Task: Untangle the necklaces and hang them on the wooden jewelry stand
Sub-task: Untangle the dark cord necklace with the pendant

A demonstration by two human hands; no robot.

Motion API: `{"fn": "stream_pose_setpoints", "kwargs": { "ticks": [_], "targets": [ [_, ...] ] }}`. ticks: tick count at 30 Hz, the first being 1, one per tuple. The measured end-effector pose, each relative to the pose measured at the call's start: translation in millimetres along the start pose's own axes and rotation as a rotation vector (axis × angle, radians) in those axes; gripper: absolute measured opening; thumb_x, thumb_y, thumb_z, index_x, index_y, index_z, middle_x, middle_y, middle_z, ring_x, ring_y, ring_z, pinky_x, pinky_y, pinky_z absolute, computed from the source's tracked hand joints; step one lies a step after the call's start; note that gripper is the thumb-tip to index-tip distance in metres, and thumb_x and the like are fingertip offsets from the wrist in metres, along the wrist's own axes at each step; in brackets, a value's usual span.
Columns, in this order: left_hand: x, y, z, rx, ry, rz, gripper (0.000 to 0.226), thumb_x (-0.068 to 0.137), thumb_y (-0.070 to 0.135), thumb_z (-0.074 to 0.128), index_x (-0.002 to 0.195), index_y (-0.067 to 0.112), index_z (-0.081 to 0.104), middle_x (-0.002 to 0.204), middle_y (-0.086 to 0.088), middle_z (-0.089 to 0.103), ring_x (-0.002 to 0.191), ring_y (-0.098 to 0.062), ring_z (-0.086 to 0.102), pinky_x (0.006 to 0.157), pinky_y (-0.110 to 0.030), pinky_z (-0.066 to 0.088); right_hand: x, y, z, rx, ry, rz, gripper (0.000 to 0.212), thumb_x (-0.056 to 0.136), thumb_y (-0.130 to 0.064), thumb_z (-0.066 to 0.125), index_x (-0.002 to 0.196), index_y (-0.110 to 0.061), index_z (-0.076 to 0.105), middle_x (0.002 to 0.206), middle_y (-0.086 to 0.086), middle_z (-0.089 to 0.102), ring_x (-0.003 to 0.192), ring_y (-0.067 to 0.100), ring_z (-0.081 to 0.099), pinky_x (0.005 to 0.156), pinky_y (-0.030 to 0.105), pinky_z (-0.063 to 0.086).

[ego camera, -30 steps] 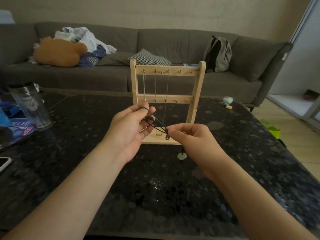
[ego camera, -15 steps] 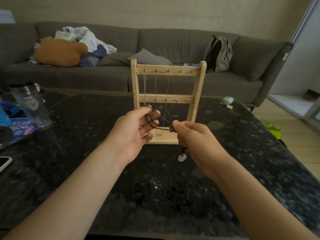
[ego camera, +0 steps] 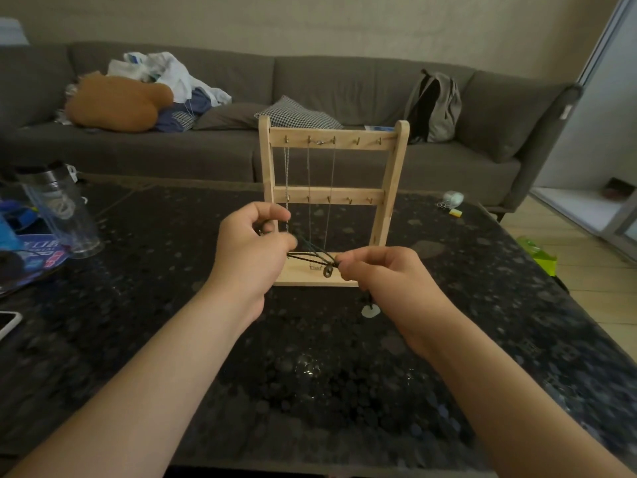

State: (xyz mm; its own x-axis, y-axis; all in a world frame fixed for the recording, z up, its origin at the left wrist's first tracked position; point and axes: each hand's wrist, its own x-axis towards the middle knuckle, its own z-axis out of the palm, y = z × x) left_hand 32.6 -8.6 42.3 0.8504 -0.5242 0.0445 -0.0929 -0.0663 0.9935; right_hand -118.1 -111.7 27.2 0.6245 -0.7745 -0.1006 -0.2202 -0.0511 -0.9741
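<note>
Black cord (ego camera: 306,259) pinched by left hand (ego camera: 253,251) and right hand (ego camera: 386,274) fingers (ego camera: 348,263); stand (ego camera: 391,188) holds chains (ego camera: 309,174).

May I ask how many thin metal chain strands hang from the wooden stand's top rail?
3: left strand, middle strand, right strand, under the three leftmost hooks.

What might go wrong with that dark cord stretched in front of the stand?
The dark cord, pinched between the left hand and right hand, runs close to the hanging chains and may snag them. The pale pendant dangling below the right hand might knock the table.
</note>
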Motion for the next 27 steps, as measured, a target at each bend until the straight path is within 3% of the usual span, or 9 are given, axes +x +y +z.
{"fn": "stream_pose_setpoints", "kwargs": {
  "ticks": [3, 6, 12, 14, 17, 20, 23, 27],
  "targets": [
    [-1.3, -1.7, -0.9, 0.142, -0.022, 0.097, 0.036, 0.097, 0.005, 0.074, 0.114, 0.036, 0.075, 0.112, 0.017, 0.061, 0.101, 0.001, 0.057, 0.084, -0.019, 0.048, 0.6, 1.1, 0.8, 0.049, 0.003, -0.017, 0.013, 0.103, -0.019, 0.069, 0.1, -0.021, 0.081, 0.096, -0.007, 0.079, 0.096, 0.013, 0.066, 0.095, 0.036, 0.052],
    [-1.8, 0.3, 0.1, 0.196, -0.103, 0.111, 0.03, 0.106, 0.011, 0.061, 0.11, 0.036, 0.078, 0.115, 0.02, 0.06, 0.114, -0.001, 0.049, 0.095, -0.026, 0.037, 1.5, 1.8, -1.1, 0.1, -0.001, -0.023, 0.013, 0.106, -0.023, 0.067, 0.106, -0.023, 0.08, 0.102, -0.001, 0.081, 0.095, 0.013, 0.074, 0.081, 0.027, 0.051],
    [-3.7, 5.4, -0.5, 0.151, -0.309, 0.054, 0.032, 0.104, 0.02, 0.05, 0.094, 0.022, 0.081, 0.106, -0.002, 0.076, 0.111, -0.017, 0.066, 0.101, -0.044, 0.05, -0.9, 2.3, 0.0, 0.12, -0.03, -0.068, 0.013, 0.107, -0.028, 0.065, 0.11, -0.021, 0.077, 0.092, -0.004, 0.081, 0.096, 0.013, 0.08, 0.083, 0.033, 0.062],
    [-5.0, 6.9, -1.3, 0.135, -0.375, 0.045, 0.031, 0.105, 0.027, 0.053, 0.094, 0.02, 0.081, 0.097, 0.0, 0.077, 0.106, -0.017, 0.069, 0.096, -0.041, 0.051, -0.7, 2.6, 0.6, 0.119, -0.04, -0.066, 0.016, 0.107, -0.028, 0.063, 0.11, -0.019, 0.076, 0.098, 0.003, 0.08, 0.092, 0.013, 0.079, 0.089, 0.038, 0.063],
    [-5.7, 3.4, -2.6, 0.181, -0.444, 0.126, 0.009, 0.1, 0.031, 0.072, 0.101, 0.03, 0.081, 0.095, 0.014, 0.076, 0.098, -0.001, 0.068, 0.087, -0.028, 0.048, 1.1, 4.0, 1.0, 0.143, -0.09, -0.055, 0.026, 0.109, -0.034, 0.06, 0.11, -0.017, 0.08, 0.102, 0.017, 0.077, 0.089, 0.019, 0.069, 0.096, 0.05, 0.06],
    [-3.7, -3.4, -3.8, 0.221, -0.47, 0.203, 0.016, 0.095, 0.027, 0.082, 0.108, 0.036, 0.081, 0.103, 0.014, 0.077, 0.101, 0.001, 0.071, 0.094, -0.029, 0.056, 2.2, 5.6, 0.6, 0.183, -0.101, -0.06, 0.027, 0.11, -0.032, 0.06, 0.105, -0.017, 0.081, 0.086, 0.004, 0.07, 0.087, 0.019, 0.064, 0.085, 0.044, 0.054],
    [-3.6, -5.3, -3.7, 0.235, -0.481, 0.23, 0.019, 0.098, 0.022, 0.078, 0.109, 0.037, 0.08, 0.102, 0.018, 0.078, 0.104, -0.003, 0.073, 0.097, -0.032, 0.058, 1.3, 5.1, -1.5, 0.209, -0.104, -0.058, 0.026, 0.11, -0.03, 0.06, 0.105, -0.016, 0.082, 0.085, 0.0, 0.069, 0.083, 0.017, 0.063, 0.083, 0.039, 0.053],
    [-2.7, -6.9, -0.6, 0.264, -0.489, 0.27, 0.02, 0.105, 0.02, 0.069, 0.116, 0.035, 0.077, 0.099, 0.016, 0.078, 0.086, -0.005, 0.073, 0.084, -0.029, 0.06, -0.7, 1.9, -2.0, 0.209, -0.121, -0.02, 0.029, 0.11, -0.035, 0.059, 0.104, -0.016, 0.081, 0.083, -0.001, 0.066, 0.076, 0.014, 0.058, 0.079, 0.035, 0.051]
  ]
}}
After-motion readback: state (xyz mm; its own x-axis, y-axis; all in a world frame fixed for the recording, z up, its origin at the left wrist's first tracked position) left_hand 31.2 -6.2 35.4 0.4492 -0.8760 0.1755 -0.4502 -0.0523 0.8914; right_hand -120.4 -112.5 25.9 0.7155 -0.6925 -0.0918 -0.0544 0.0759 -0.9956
